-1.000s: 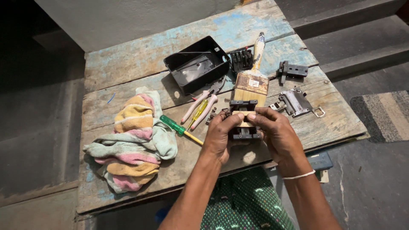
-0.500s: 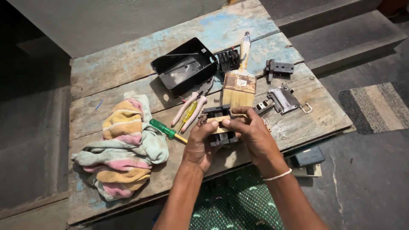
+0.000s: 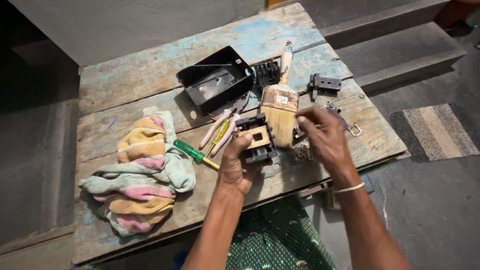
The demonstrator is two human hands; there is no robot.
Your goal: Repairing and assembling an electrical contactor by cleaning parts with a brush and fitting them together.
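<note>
A weathered wooden plank table with flaking blue paint (image 3: pixel 150 80) carries everything. On its left lies a crumpled striped towel in yellow, pink and pale green (image 3: pixel 140 172). Toward the far edge sits an open black plastic box (image 3: pixel 215 82). A wide flat paintbrush with pale bristles (image 3: pixel 280 102) lies beside it. The left hand (image 3: pixel 237 167) curls its fingers closed around a small black frame-shaped part with a tan centre (image 3: pixel 257 139), just above the boards. The right hand (image 3: pixel 322 137) hovers loosely half-curled over grey metal pieces (image 3: pixel 302 147); whether it grips anything is unclear.
</note>
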